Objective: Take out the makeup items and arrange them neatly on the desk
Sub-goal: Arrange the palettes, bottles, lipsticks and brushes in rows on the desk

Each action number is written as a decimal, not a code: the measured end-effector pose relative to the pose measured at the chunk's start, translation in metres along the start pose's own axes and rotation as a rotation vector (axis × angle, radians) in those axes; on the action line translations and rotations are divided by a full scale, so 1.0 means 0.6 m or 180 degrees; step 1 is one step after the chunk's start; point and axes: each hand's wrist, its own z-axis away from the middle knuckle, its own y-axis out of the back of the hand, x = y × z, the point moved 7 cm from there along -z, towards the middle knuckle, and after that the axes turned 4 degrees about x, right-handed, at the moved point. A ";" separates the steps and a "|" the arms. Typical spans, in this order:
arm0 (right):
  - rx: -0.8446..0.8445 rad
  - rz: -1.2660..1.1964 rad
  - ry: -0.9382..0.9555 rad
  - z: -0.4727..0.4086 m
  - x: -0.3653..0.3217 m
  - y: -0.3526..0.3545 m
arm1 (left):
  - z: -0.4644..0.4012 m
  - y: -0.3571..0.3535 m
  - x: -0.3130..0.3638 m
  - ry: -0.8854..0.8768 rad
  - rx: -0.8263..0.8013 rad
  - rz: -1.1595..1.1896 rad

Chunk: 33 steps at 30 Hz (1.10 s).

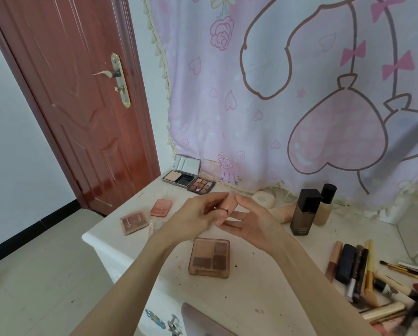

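Observation:
My left hand (pixel 198 217) and my right hand (pixel 254 221) meet above the middle of the white desk (pixel 251 294). Between them they hold a small pale pink tube (pixel 230 200) with a dark ring around its middle. The left fingers wrap its lower part. The right thumb and forefinger pinch its top, with the other right fingers spread. Under the hands lies a brown four-pan eyeshadow palette (pixel 210 258). Two pink blush compacts (pixel 134 223) (pixel 161 207) lie to the left.
An open powder compact (pixel 179 177) and a nine-pan palette (pixel 200 185) sit at the back by the curtain. Two foundation bottles (pixel 305 212) stand at right. Several brushes and pencils (pixel 360 270) crowd the right edge. A pinkish pouch (pixel 203 321) lies at the front. A door (pixel 82 105) stands left.

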 end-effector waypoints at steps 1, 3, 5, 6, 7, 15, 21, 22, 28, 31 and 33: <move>0.0029 0.0002 -0.0003 0.000 0.000 0.003 | 0.000 -0.001 0.000 0.0006 -0.0013 -0.0025; 0.0106 -0.0017 -0.0011 0.000 0.001 0.007 | -0.002 -0.003 -0.001 0.0006 -0.0033 -0.0069; 0.0194 -0.0025 -0.0019 0.001 0.001 0.012 | -0.002 -0.005 -0.001 -0.0033 -0.0014 -0.0117; 0.0239 -0.0036 -0.0033 0.001 0.002 0.013 | -0.002 -0.006 -0.001 -0.0053 -0.0006 -0.0130; 0.0271 -0.0049 -0.0045 0.000 0.002 0.014 | -0.002 -0.006 -0.002 -0.0076 -0.0005 -0.0149; 0.0457 -0.0403 -0.0118 0.004 0.012 0.018 | -0.006 0.020 0.003 -0.0139 0.0039 -0.0093; 0.0258 -0.0406 -0.0201 -0.004 0.011 0.009 | -0.042 0.059 0.011 -0.0286 0.0431 -0.0203; 0.0295 -0.0269 -0.0295 -0.006 0.013 0.012 | -0.050 0.068 0.009 -0.0231 0.0562 -0.0212; 0.1003 0.0669 -0.0139 -0.025 0.013 0.038 | -0.100 0.064 -0.003 0.0029 0.0450 -0.0241; 0.1346 0.1248 0.0181 -0.036 -0.006 0.046 | -0.120 0.059 -0.002 0.0039 0.0409 -0.0264; 0.1426 0.1507 0.0226 -0.046 -0.012 0.047 | -0.129 0.054 -0.004 0.0089 0.0416 -0.0157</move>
